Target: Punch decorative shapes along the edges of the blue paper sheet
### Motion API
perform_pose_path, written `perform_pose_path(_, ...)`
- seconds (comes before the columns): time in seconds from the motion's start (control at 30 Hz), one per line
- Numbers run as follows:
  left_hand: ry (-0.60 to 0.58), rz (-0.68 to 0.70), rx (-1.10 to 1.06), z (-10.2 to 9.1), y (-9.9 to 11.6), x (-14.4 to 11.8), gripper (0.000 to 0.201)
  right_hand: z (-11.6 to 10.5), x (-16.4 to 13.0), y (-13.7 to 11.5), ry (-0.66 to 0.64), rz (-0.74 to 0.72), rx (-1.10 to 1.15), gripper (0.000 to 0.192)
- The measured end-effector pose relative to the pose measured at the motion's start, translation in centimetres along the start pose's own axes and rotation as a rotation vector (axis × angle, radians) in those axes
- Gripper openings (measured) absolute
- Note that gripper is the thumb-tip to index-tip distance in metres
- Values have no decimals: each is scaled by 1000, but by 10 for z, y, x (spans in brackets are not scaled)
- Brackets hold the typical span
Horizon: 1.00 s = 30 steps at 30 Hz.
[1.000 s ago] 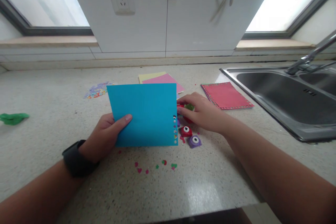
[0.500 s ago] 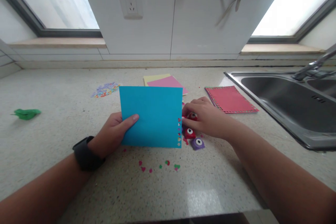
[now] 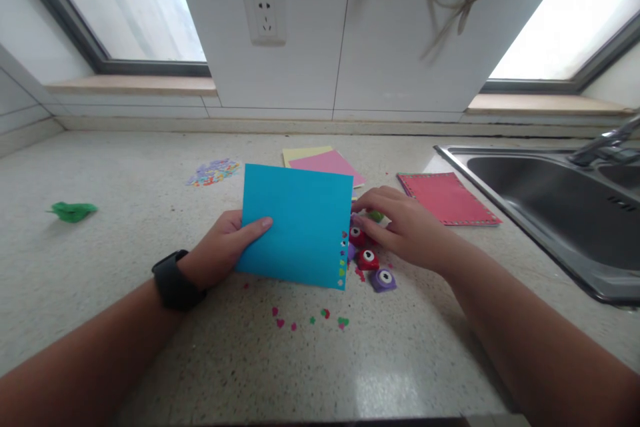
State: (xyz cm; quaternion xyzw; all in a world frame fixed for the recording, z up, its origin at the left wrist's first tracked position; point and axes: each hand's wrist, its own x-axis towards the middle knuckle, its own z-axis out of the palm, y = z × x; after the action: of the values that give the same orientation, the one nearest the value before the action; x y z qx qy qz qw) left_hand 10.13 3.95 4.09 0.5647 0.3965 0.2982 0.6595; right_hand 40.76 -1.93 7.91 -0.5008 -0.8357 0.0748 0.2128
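My left hand grips a blue paper sheet by its left side, thumb on the front and fingers behind. Small shaped holes run up the sheet's lower right edge. Just beyond that edge, my right hand has its thumb and fingertips close around what looks like a purple craft punch, mostly hidden. Below its fingers are two red craft punches, one upper and one lower. A purple craft punch lies nearest me. Something green shows under the palm.
Small paper cut-outs lie scattered on the counter. Farther back are a confetti pile, pink paper and red sheets with punched edges. A green crumpled piece lies left; a sink is at right.
The view has shifted slightly. The blue sheet has tilted, its right side lower. My right hand's thumb and fingertips have drawn closer together, and a green thing now shows beneath the hand.
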Motion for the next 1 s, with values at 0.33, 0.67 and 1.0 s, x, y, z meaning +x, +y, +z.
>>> perform_pose_path(0.33,213,43,-53,-36,4,16,49,0,-2,-3,-7,-81,11,34)
perform_pose_path(0.67,277,93,-112,-32,2,18,44,7,-1,-33,-146,-182,-47,38)
perform_pose_path(1.0,242,117,-71,-32,0,18,53,4,-2,-38,-218,-182,31,14)
